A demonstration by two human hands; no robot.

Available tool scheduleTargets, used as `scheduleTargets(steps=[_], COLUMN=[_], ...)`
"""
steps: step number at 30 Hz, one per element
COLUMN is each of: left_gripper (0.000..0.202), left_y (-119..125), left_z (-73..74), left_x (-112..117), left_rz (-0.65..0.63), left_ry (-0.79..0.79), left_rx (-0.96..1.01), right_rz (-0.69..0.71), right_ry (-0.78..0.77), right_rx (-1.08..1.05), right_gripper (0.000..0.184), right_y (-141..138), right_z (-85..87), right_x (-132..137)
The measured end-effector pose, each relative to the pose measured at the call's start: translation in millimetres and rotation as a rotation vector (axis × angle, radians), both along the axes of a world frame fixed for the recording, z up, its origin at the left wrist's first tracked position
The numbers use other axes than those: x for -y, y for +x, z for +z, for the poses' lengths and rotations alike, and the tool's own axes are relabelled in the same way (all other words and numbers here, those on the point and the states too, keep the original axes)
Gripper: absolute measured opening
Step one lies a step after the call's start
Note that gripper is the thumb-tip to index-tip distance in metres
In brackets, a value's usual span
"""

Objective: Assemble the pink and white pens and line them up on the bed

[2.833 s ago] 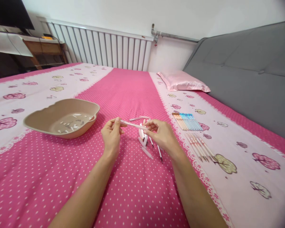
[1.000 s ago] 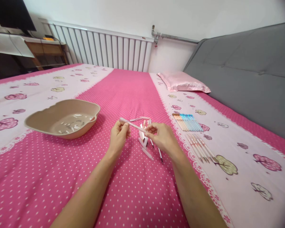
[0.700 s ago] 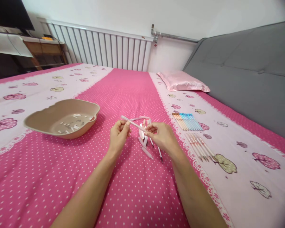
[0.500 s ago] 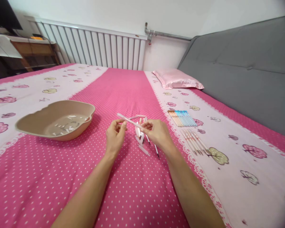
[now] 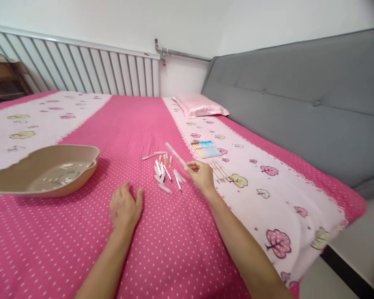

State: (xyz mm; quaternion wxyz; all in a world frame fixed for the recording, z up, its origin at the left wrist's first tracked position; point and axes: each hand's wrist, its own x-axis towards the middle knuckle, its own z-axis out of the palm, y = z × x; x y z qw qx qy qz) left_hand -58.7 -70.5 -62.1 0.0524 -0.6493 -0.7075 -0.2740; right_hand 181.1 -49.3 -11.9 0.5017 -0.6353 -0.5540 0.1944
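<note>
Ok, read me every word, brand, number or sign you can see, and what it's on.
No text can be read.
Slim translucent pen-like tube in the right hand: any print too small.
Row of orange and blue pens, row of pink-and-white pens: too blurred.
Beige plastic basin: none visible.

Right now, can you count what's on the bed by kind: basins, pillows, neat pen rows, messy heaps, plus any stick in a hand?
Basin: 1
Pillow: 1
Neat pen rows: 2 (blue-and-orange row, pinkish row)
Messy heap: 1
Pale stick, in the right hand: 1
Total: 6
</note>
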Motion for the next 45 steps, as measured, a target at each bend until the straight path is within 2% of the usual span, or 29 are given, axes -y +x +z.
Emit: scheduleTargets(steps=[4, 6, 9, 12, 15, 21, 29, 45], left_gripper=[0.068, 0.070, 0.070, 0.069, 0.065, 0.062, 0.060, 0.061], left_y=[3, 4, 3, 3, 4, 7, 6, 7], left_z=[-7.8, -9.1, -7.1, -3.1, -0.1, 2.5, 0.6, 0.7], left_x=[11, 15, 17, 17, 16, 16, 13, 13], left_rz=[-0.041, -0.060, -0.082, -0.082, -0.070, -0.048, -0.034, -0.028], left_ry=[-0.157, -0.189, -0.190, -0.179, -0.160, -0.164, -0.148, -0.152], left_rx=[-0.109, -0.136, -0.170, -0.191, -0.186, -0.174, -0.194, -0.195], right_rz=[-0.173, -0.279, -0.419, -0.518, -0.556, -0.559, -0.517, -0.514], right_ry=[-0.017, -0.036, -0.075, -0.115, -0.151, -0.224, -0.296, -0.329], right_rx=[-0.017, -0.018, -0.003, 0.000, -0.005, 0.003, 0.091, 0.165], right_gripper=[0.027, 0.033, 0.033, 0.032, 0.033, 0.032, 0.032, 0.034], right_y=[58, 89, 129, 158, 175, 185, 181, 173], right_z=[-19.9, -26.9, -33.9, -40.7, -49.0, -60.7, -66.2, -66.9], right_x=[20, 28, 36, 36, 31, 21, 21, 22])
